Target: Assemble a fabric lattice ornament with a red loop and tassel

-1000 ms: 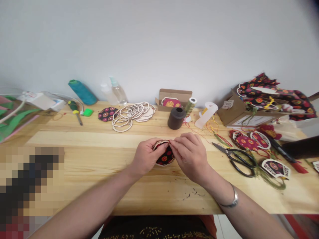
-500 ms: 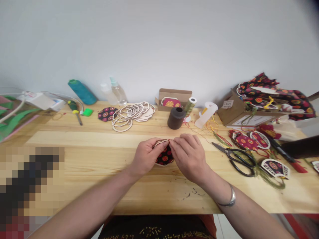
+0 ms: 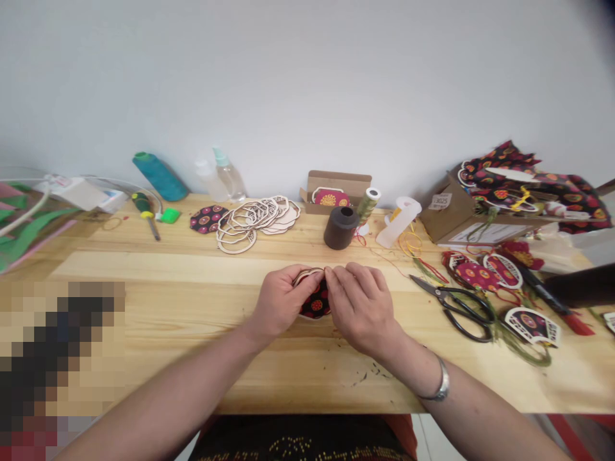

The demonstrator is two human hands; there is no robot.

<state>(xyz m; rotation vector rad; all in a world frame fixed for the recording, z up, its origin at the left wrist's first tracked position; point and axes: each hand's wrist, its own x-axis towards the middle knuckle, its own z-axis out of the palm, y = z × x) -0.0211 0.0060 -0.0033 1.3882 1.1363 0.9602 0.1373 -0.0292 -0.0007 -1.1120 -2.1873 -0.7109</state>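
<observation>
Over the middle of the table, my left hand (image 3: pixel 283 301) is closed on a small rounded ornament (image 3: pixel 316 303), its thumb lying across the top. Dark fabric with red and orange flower patterns covers the ornament's face, and a pale wooden edge shows around it. My right hand (image 3: pixel 362 307) meets it from the right, thumb and fingers pinched together at the ornament's upper right edge. Whatever sits between those fingertips is hidden. The right hand also covers the ornament's right side.
Behind the hands stand a black thread cone (image 3: pixel 341 228) and a pile of wooden frames (image 3: pixel 259 221). Scissors (image 3: pixel 461 310) lie to the right, near finished-looking ornaments (image 3: pixel 532 326) and a cardboard box (image 3: pixel 451 211). A screwdriver (image 3: pixel 144 211) and teal thread cone (image 3: pixel 161 176) are at left.
My right hand has shifted slightly left and turned a little, its fingers covering more of the ornament's right side. The left hand keeps its hold on the ornament.
</observation>
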